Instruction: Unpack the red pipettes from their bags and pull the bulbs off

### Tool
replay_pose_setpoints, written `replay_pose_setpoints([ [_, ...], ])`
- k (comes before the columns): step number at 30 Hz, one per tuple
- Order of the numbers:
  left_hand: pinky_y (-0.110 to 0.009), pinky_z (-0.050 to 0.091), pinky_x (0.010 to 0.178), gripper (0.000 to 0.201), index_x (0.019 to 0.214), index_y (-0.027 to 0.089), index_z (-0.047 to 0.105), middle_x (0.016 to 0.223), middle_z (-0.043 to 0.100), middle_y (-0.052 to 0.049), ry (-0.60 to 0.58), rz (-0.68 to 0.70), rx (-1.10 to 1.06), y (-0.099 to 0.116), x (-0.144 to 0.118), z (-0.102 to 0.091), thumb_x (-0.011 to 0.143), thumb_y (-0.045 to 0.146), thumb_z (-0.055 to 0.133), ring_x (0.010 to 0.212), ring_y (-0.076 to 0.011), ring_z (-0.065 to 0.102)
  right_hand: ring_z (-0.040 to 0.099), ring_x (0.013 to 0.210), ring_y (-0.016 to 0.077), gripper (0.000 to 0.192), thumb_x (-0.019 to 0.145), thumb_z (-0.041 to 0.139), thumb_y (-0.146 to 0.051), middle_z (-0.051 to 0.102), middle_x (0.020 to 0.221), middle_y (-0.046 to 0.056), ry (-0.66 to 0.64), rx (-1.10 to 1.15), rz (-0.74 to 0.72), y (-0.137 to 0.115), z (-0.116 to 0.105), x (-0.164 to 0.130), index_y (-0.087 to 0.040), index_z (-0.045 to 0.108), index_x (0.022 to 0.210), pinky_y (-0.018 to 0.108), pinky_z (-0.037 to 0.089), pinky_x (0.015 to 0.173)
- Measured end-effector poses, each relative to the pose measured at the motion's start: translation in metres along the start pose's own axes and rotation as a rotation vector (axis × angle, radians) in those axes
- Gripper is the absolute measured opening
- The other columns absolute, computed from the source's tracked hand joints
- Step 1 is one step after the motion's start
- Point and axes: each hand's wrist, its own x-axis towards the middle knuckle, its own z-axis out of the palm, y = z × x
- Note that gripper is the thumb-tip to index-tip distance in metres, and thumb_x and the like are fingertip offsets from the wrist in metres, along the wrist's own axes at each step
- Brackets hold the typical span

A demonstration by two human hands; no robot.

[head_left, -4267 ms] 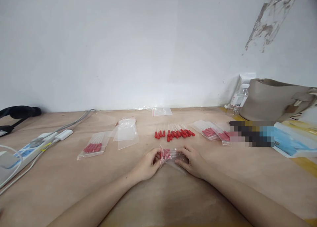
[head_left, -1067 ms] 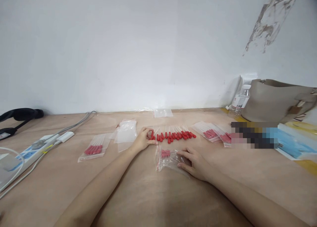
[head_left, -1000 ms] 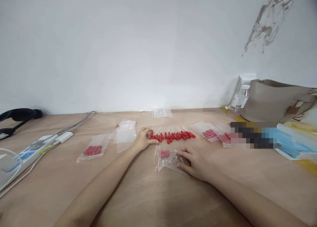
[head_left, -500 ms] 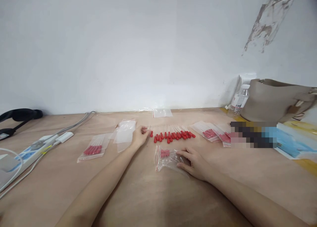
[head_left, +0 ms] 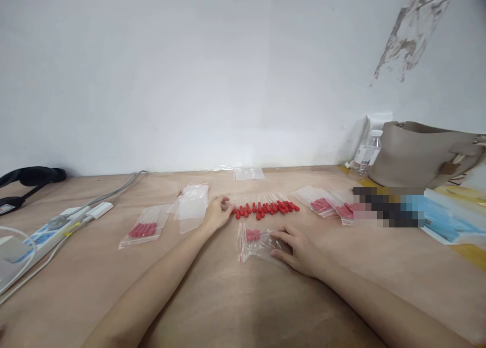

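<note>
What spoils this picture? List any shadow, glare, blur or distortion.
Head view: a dim shadow on the tabletop, bottom centre; head view: glints on the clear bag at the right hand; head view: thin pale sticks fading into the tabletop; head view: a pixelated patch hiding detail beside the blue packet.

Loose droppers (head_left: pixel 281 206) lie behind one bag (head_left: pixel 261 247), stacked bags (head_left: pixel 192 204) left, bagged droppers (head_left: pixel 321 204) right
</note>
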Motion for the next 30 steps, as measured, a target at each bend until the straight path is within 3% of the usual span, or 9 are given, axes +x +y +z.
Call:
replay_pose_setpoints([
  [3, -0.027, 0.043, 0.070, 0.013, 0.078, 0.016, 0.057, 0.081, 0.057, -0.004, 0.132, 0.209, -0.029, 0.011, -0.029, -0.008, 0.078, 0.028, 0.051, 0.073, -0.0150, 0.053, 0.052, 0.089, 0.0184, 0.038, 0.078, 0.053, -0.038, 0.053, 0.102, 0.009, 0.030, -0.053, -0.021, 0.000, 0.000, 0.000, -0.019, 0.054, 0.110, 0.034, 0.044, 0.079],
  [4, -0.026, 0.043, 0.069, 0.013, 0.076, 0.017, 0.057, 0.079, 0.057, -0.003, 0.115, 0.282, -0.060, 0.015, -0.040, -0.010, 0.079, 0.027, 0.050, 0.073, -0.0147, 0.053, 0.051, 0.091, 0.0194, 0.039, 0.077, 0.054, -0.039, 0.053, 0.104, 0.010, 0.039, -0.080, -0.032, 0.000, -0.001, 0.001, -0.019, 0.054, 0.110, 0.036, 0.043, 0.081],
  [8, -0.025, 0.045, 0.072, 0.017, 0.089, 0.020, 0.062, 0.086, 0.062, -0.003, -0.162, 0.442, -0.162, 0.029, -0.074, -0.011, 0.083, 0.024, 0.048, 0.079, -0.0136, 0.057, 0.050, 0.098, 0.0214, 0.040, 0.078, 0.052, -0.040, 0.053, 0.109, 0.011, 0.022, -0.160, -0.065, 0.001, -0.002, 0.002, -0.019, 0.054, 0.113, 0.038, 0.041, 0.086],
  [12, -0.027, 0.046, 0.076, 0.017, 0.096, 0.020, 0.058, 0.090, 0.063, -0.003, -0.238, 0.321, -0.247, 0.033, -0.082, -0.003, 0.082, 0.027, 0.050, 0.083, -0.0144, 0.059, 0.050, 0.102, 0.0223, 0.042, 0.080, 0.049, -0.040, 0.054, 0.113, 0.011, -0.025, -0.177, -0.071, 0.005, -0.001, 0.002, -0.019, 0.052, 0.117, 0.039, 0.040, 0.087],
  [16, -0.025, 0.046, 0.065, 0.015, 0.083, 0.017, 0.052, 0.085, 0.062, -0.002, -0.282, 0.200, -0.284, 0.026, -0.081, 0.000, 0.076, 0.029, 0.058, 0.071, -0.0129, 0.058, 0.049, 0.105, 0.0225, 0.046, 0.081, 0.048, -0.041, 0.052, 0.118, 0.012, -0.076, -0.151, -0.062, 0.008, -0.004, 0.001, -0.019, 0.050, 0.121, 0.039, 0.040, 0.090],
  [18, -0.024, 0.045, 0.062, 0.017, 0.078, 0.016, 0.054, 0.084, 0.062, -0.001, -0.349, 0.194, -0.248, 0.023, -0.081, -0.003, 0.073, 0.031, 0.060, 0.067, -0.0123, 0.056, 0.047, 0.108, 0.0221, 0.047, 0.081, 0.047, -0.042, 0.050, 0.120, 0.011, -0.117, -0.117, -0.055, 0.009, -0.009, 0.002, -0.019, 0.048, 0.123, 0.038, 0.039, 0.092],
  [21, -0.024, 0.044, 0.064, 0.025, 0.092, 0.018, 0.059, 0.093, 0.062, -0.002, -0.420, 0.188, -0.269, 0.021, -0.080, -0.008, 0.071, 0.031, 0.063, 0.075, -0.0145, 0.056, 0.045, 0.112, 0.0212, 0.050, 0.081, 0.047, -0.044, 0.048, 0.125, 0.009, -0.195, -0.065, -0.052, 0.012, -0.018, 0.003, -0.022, 0.045, 0.126, 0.036, 0.037, 0.095],
  [24, -0.024, 0.043, 0.066, 0.034, 0.101, 0.019, 0.058, 0.094, 0.062, -0.003, -0.433, 0.171, -0.260, 0.021, -0.077, -0.008, 0.070, 0.031, 0.063, 0.078, -0.0153, 0.054, 0.043, 0.115, 0.0211, 0.053, 0.081, 0.045, -0.047, 0.045, 0.128, 0.009, -0.256, -0.048, -0.053, 0.015, -0.024, 0.003, -0.022, 0.042, 0.128, 0.036, 0.035, 0.097],
  [30, -0.023, 0.041, 0.058, 0.037, 0.097, 0.017, 0.058, 0.077, 0.059, 0.000, -0.398, 0.200, -0.184, 0.028, -0.074, -0.002, 0.069, 0.040, 0.063, 0.062, -0.0121, 0.050, 0.033, 0.123, 0.0256, 0.068, 0.075, 0.050, -0.055, 0.035, 0.136, 0.009, -0.245, -0.072, -0.043, 0.012, -0.020, -0.002, -0.023, 0.033, 0.133, 0.044, 0.028, 0.101],
])
